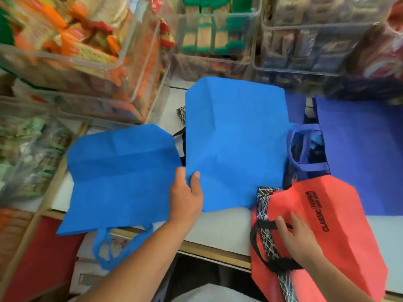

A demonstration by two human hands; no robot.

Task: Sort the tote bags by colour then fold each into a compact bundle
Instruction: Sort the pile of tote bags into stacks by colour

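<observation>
Head view: left hand point(185, 192) pinches near-left corner of blue bag point(235, 144), thumb on top. Bag lies flat mid-counter point(226, 227), just beside second blue bag point(122, 177). Right hand point(298, 238) rests on red bag point(331, 219) at near-right edge, fingers loose by its black strap, not gripping. Fabric looks thin, light, floppy, prob. keeps creases; best taken at corners/edges w/ both hands, not straps.
</observation>
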